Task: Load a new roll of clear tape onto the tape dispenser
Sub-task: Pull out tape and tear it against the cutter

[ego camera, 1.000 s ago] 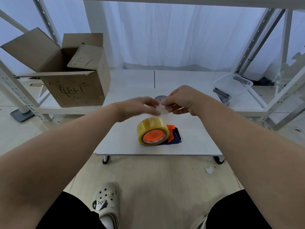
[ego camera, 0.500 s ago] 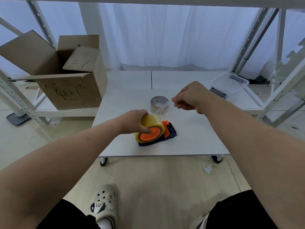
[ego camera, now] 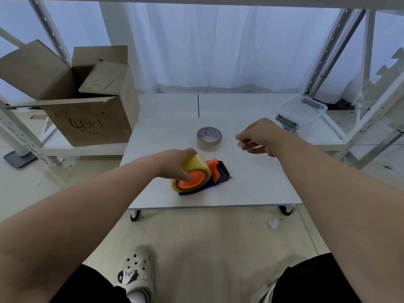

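A yellowish roll of clear tape [ego camera: 196, 166] sits on the orange hub of the orange-and-blue tape dispenser [ego camera: 218, 174], which lies on its side on the low white table [ego camera: 251, 189]. My left hand [ego camera: 175, 164] grips the roll from the left, thumb near the hub. My right hand [ego camera: 258, 137] hovers to the right above the table and pinches the free end of a thin clear tape strip. An almost used-up roll with a grey core [ego camera: 209, 138] stands behind the dispenser.
An open cardboard box [ego camera: 87, 110] sits on the low shelf at left. A clear plastic tub [ego camera: 301, 109] and a metal clip [ego camera: 286, 123] lie at back right. White rack posts flank both sides. My shoe [ego camera: 136, 270] rests on the floor below.
My left hand dropped from the tape end onto the roll and now grips it. My right hand drew away to the right, pulling the tape end with it.
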`<state>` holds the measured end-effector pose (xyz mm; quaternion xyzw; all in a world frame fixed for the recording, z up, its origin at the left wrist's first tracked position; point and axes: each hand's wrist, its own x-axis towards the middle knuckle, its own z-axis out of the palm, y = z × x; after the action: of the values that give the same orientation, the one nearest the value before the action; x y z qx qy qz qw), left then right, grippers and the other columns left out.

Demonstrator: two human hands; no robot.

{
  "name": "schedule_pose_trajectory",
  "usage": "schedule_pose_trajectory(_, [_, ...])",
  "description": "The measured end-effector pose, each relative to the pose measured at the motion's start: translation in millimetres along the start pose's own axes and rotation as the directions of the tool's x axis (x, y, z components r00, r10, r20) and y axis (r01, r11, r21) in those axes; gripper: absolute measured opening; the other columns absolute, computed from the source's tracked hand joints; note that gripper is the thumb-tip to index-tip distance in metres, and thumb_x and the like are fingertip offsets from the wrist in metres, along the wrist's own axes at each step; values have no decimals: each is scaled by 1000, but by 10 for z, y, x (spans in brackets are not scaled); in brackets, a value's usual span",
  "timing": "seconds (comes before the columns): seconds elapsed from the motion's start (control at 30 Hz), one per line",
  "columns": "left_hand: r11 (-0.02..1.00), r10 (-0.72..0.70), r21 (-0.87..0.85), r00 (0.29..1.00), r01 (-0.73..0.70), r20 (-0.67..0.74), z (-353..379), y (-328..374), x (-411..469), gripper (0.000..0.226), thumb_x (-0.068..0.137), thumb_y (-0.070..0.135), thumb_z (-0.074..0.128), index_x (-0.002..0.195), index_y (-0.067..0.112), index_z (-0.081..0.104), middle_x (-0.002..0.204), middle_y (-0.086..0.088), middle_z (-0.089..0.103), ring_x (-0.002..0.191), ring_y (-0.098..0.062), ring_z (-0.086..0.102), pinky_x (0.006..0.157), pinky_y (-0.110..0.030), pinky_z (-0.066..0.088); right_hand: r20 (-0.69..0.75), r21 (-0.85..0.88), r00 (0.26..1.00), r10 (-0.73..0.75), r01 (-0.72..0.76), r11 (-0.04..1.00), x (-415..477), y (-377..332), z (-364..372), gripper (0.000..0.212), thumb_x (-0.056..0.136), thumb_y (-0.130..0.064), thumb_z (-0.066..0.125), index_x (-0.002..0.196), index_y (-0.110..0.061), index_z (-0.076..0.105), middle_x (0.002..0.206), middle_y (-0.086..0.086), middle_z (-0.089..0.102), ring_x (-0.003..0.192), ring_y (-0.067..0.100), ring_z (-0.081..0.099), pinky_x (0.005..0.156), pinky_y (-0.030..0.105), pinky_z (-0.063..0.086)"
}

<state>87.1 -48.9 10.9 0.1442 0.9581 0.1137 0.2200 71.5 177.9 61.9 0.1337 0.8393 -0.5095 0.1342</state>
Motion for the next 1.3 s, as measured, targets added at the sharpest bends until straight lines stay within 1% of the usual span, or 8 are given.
schedule_pose_trajectory(0.27, [998,12,-57,999,-14,-30,-35,137,181,68,78,53,65,131,18,43,126,-3,51,103,-21,50,84,-30,44,5,-51,979,204,-203,978,213,337,107,7,90,-7,59,86,-2,56,77,15,60,64,21,56,70,33,53])
schedule_pose_trajectory(0.43, [947,-52,-320,996,27,-72,-102,324,327,57,97,51,33,137,12,43,144,-7,43,131,-23,39,102,-31,29,5,4,989,149,-149,989,308,240,72,10,89,-9,61,80,-6,58,79,12,62,66,19,59,68,31,53])
schedule_pose_trajectory(0.53, [923,-148,-348,987,163,71,-121,280,424,59,94,52,41,141,15,39,148,-5,37,134,-26,35,108,-37,28,12,29,996,87,-87,996,309,184,-9,11,87,-10,62,78,-7,58,77,10,63,64,17,58,69,29,52])
schedule_pose_trajectory(0.67, [828,-120,-500,952,253,283,-107,163,395,69,83,65,49,131,15,48,125,-1,56,111,-23,56,98,-36,45,13,-7,1000,23,-23,1000,279,160,-79,11,89,-9,61,79,-6,58,88,14,65,67,17,59,73,30,52])
schedule_pose_trajectory(0.83, [846,16,-519,965,126,261,-90,144,293,45,83,42,65,117,14,59,110,0,66,97,-15,63,82,-23,51,46,-15,999,17,-16,1000,240,200,-133,8,89,-11,62,83,-6,59,93,14,64,69,16,59,79,32,53])
schedule_pose_trajectory(1.03, [802,56,-597,998,-28,28,43,-20,170,62,82,13,72,136,22,42,123,-1,58,110,-20,56,89,-25,46,219,8,973,-69,69,998,137,203,-122,9,87,-20,67,81,-16,60,95,0,58,97,18,51,96,39,47])
schedule_pose_trajectory(1.2, [806,47,-591,998,-15,38,89,-152,92,75,81,11,72,142,25,31,126,-2,59,110,-23,56,91,-33,46,314,-11,934,-168,181,983,69,146,-16,12,87,-18,65,77,-21,59,94,-5,60,99,11,51,107,42,34])
schedule_pose_trajectory(1.3, [840,46,-543,997,-8,55,86,-167,70,79,79,13,74,141,32,28,124,-3,58,110,-25,56,94,-38,48,339,-11,915,-218,235,972,79,103,74,14,87,-16,65,76,-21,59,93,-2,62,99,13,49,97,35,35])
